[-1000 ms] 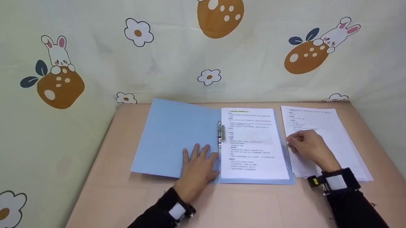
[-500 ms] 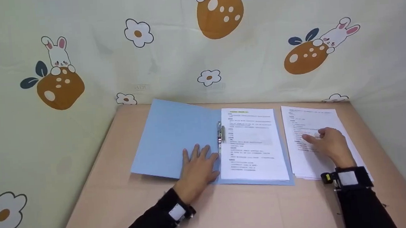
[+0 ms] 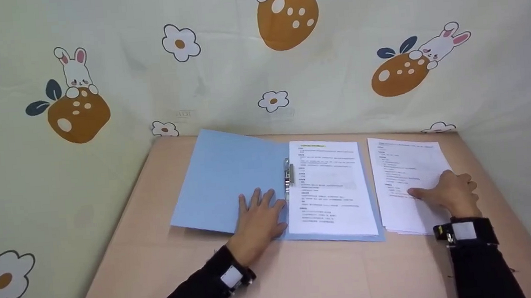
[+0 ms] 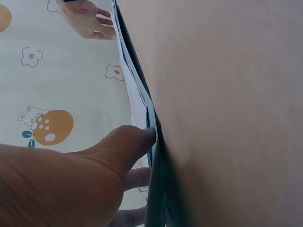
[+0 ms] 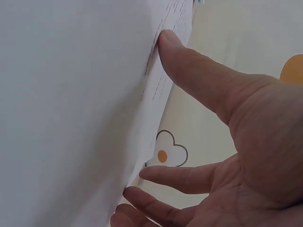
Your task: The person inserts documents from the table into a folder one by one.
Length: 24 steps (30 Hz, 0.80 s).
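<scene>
A blue file folder [image 3: 235,180] lies spread on the table, with a metal clip [image 3: 289,175] at its spine and printed sheets [image 3: 330,191] on its right side. My left hand [image 3: 258,220] rests on the folder's left cover with fingers spread. In the left wrist view, its thumb [image 4: 137,139] touches the folder near the front edge. Right of the folder is a loose stack of printed paper [image 3: 404,171]. Over its right part my right hand [image 3: 454,193] spans, thumb touching the top sheet. The right wrist view shows the other fingers [image 5: 156,205] loosely bent along the stack's edge.
A pinkish-beige cloth covers the table [image 3: 323,282]. Behind and beside it hangs a pale curtain [image 3: 226,76] printed with rabbits, orange fruit and flowers. A narrow strip of tabletop separates the folder from the loose stack.
My right hand has moved rightward from the loose stack's left edge across to its right edge, with thumb and fingers spreading apart. The left hand and the folder have stayed put.
</scene>
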Each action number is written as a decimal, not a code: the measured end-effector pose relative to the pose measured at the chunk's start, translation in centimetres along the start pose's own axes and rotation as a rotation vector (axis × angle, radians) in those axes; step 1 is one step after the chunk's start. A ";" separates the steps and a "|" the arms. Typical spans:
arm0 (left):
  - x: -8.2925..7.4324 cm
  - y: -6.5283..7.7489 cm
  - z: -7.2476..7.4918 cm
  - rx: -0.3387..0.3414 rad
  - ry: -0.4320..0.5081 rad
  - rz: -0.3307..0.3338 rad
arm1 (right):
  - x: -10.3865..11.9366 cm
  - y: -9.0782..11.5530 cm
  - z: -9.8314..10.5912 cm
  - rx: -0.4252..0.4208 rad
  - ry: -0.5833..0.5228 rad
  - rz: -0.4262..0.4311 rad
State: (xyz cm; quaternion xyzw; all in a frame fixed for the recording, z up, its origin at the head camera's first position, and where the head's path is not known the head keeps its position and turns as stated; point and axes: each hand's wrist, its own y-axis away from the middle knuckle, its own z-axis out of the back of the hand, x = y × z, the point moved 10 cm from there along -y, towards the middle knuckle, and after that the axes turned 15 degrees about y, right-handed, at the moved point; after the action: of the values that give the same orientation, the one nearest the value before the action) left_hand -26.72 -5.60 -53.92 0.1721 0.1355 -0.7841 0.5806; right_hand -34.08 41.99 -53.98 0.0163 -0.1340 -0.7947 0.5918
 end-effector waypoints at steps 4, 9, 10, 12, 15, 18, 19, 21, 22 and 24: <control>0.0 -0.1 0.1 -0.012 0.004 -0.009 | -0.3 -0.3 0.0 0.010 0.007 -0.006; 0.1 0.0 -0.1 -0.005 0.015 -0.007 | -0.5 -0.5 -0.3 0.018 0.016 -0.024; 0.1 0.0 -0.1 -0.003 0.015 -0.007 | -0.5 -0.5 -0.3 0.018 0.017 -0.026; 0.1 0.1 -0.2 -0.003 0.014 -0.007 | -0.5 -0.5 -0.2 0.013 0.021 -0.025; 0.1 0.1 -0.1 -0.008 0.009 -0.009 | -0.6 -0.4 0.0 0.000 0.025 -0.028; 0.1 0.1 0.0 -0.010 0.006 -0.009 | -0.8 -0.5 0.1 -0.010 0.025 -0.031; 0.1 0.1 0.0 -0.010 0.009 -0.009 | -0.9 -0.5 0.0 -0.012 0.022 -0.034; 0.1 0.1 0.0 -0.010 0.009 -0.010 | -1.2 -0.6 0.0 -0.016 0.022 -0.042; 0.1 0.1 0.0 -0.007 0.010 -0.010 | -1.4 -0.6 0.0 -0.018 0.020 -0.044; 0.1 0.1 -0.2 -0.002 0.012 -0.008 | -1.6 -0.6 0.0 -0.018 0.022 -0.052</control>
State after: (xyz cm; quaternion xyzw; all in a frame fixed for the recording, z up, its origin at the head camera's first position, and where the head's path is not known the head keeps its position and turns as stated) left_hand -26.69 -5.65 -54.16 0.1756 0.1405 -0.7853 0.5768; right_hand -34.16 43.70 -54.37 0.0230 -0.1200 -0.8107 0.5726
